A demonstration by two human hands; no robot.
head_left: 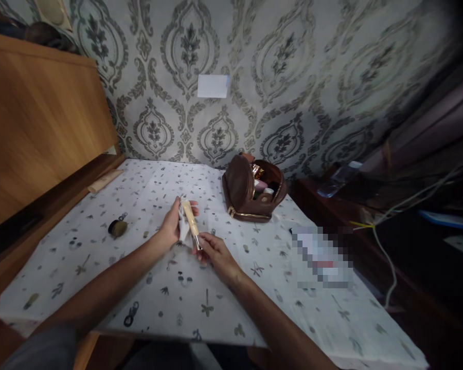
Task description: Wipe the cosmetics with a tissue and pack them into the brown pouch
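"Where is the beige tube sitting?"
"It's slanting between the two hands over the table, its shiny cap (198, 242) pointing down toward the wearer."
"What is each hand doing?"
"The right hand (217, 253) is grasping the tube (190, 216) by its capped end, thumb and fingers pinching. The left hand (172, 223) is curling around a crumpled white cloth (183, 226), which is lying right alongside the tube."
"And around them?"
"A small round container (118, 228) is resting to the left, near the left forearm. Beyond the hands, to the right, a brown bag (239, 187) is standing open near the wall, showing a pink item (260, 185) among others. Nearer on that side, something hidden by pixel blocks is lying on the patterned tablecloth (224, 318)."
"Farther out?"
"A wooden cabinet (42, 123) is flanking the table at left, a clear bottle (338, 180) is lying at right, and a white card (213, 86) is showing on the wallpaper (285, 97)."
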